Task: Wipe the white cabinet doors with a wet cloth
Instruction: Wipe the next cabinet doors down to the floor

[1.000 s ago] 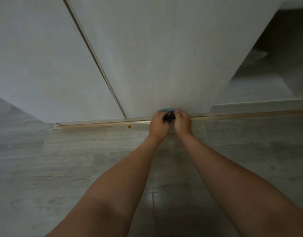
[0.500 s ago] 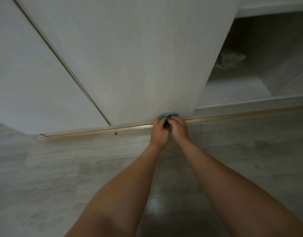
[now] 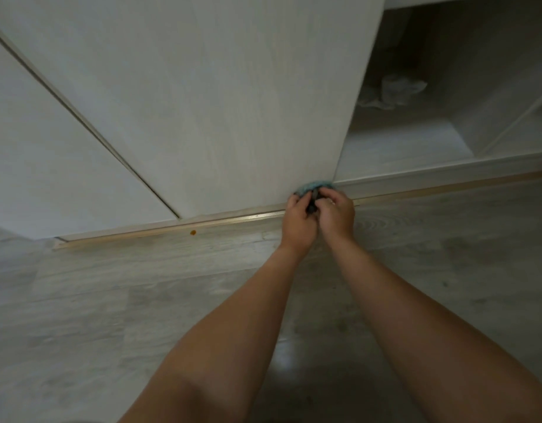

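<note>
A bunched blue cloth (image 3: 313, 186) presses against the bottom right corner of the middle white cabinet door (image 3: 218, 96). My left hand (image 3: 298, 221) and my right hand (image 3: 337, 213) sit side by side, fingers curled round the cloth. Most of the cloth is hidden behind my fingers. A second white door (image 3: 43, 166) lies to the left, past a narrow dark gap.
A metal sliding rail (image 3: 172, 228) runs along the floor under the doors, with a small orange speck (image 3: 192, 232) beside it. To the right the cabinet stands open, with a crumpled pale bag (image 3: 392, 91) inside. Grey wood-look floor (image 3: 111, 300) lies below.
Both hands slid the cloth to the right along the door's bottom edge, reaching its right corner. The view shifted, showing more of the open compartment.
</note>
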A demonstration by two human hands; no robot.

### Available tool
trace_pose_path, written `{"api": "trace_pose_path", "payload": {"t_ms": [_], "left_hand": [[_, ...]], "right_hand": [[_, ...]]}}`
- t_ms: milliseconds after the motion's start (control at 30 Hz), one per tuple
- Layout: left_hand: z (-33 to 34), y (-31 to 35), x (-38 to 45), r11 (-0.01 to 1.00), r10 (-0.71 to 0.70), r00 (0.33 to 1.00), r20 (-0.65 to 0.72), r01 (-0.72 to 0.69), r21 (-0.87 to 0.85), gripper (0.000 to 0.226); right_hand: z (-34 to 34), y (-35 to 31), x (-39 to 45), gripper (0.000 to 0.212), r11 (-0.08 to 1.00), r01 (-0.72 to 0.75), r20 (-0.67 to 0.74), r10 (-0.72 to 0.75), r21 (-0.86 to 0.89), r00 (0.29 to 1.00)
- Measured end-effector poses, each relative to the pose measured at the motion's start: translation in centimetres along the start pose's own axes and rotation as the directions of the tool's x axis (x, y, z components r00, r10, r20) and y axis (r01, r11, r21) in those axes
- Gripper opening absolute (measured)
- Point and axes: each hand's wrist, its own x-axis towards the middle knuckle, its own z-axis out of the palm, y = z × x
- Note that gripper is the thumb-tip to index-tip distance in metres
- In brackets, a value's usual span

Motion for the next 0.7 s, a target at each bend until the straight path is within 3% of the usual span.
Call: {"api": "trace_pose_path", "payload": {"t_ms": [67,133,200,300,367,433,500,533,600,700], "left_hand": [[-0.5,1.3,0.8,0.999,-0.002,0.997,-0.075,-0.001,-0.034,0.035],[-1.6,2.0,1.2,0.999,0.023,0.992,-0.121,-0.028,-0.039,0.035],[-3.1,0.7,0.9,1.000,0.015,0.995,-0.097,-0.014,0.010,0.037],[-6.1,-1.6,0.0,0.994,-0.099,0.981,-0.169,0.107,0.039,0.037],[-9.1,-1.7,-0.6,0.996,-0.087,0.918,-0.386,0.087,-0.017,0.039],[-12.4,-1.4,-0.9,0.998,-0.062,0.779,-0.624,0.055,-0.030,0.044],[-15.5,-1.7,-1.2,0.994,-0.092,0.697,-0.711,0.110,-0.021,0.047],[-16.9,-2.1,-1.4,0.987,-0.127,0.709,-0.694,0.159,-0.018,0.049],[-18.0,-3.4,-1.3,0.968,-0.205,0.796,-0.569,0.253,0.004,0.052],[-15.9,-4.2,-1.0,0.968,-0.199,0.921,-0.335,0.239,0.082,0.052]], "right_hand": [[0.7,-1.1,-0.1,0.028,0.992,0.052,-0.097,-0.041,0.114,0.994],[1.6,-1.2,1.0,0.023,0.953,-0.062,-0.103,0.097,0.296,0.990],[2.3,-0.7,1.0,0.022,0.903,-0.207,0.012,0.219,0.377,0.976],[5.0,-0.8,-2.2,0.025,0.903,-0.262,0.222,0.194,0.341,0.956],[8.3,-2.3,-4.9,0.025,0.909,-0.226,0.288,0.125,0.350,0.950],[12.2,-4.4,-7.0,0.036,0.876,-0.259,0.388,0.091,0.406,0.917],[14.9,-6.0,-9.1,0.034,0.884,-0.267,0.497,0.047,0.383,0.866],[16.1,-5.9,-9.6,0.033,0.896,-0.263,0.544,0.029,0.358,0.839],[16.4,-4.3,-9.6,0.033,0.917,-0.270,0.576,0.055,0.294,0.816],[13.9,-2.3,-7.2,0.035,0.907,-0.315,0.454,0.164,0.279,0.875]]}}
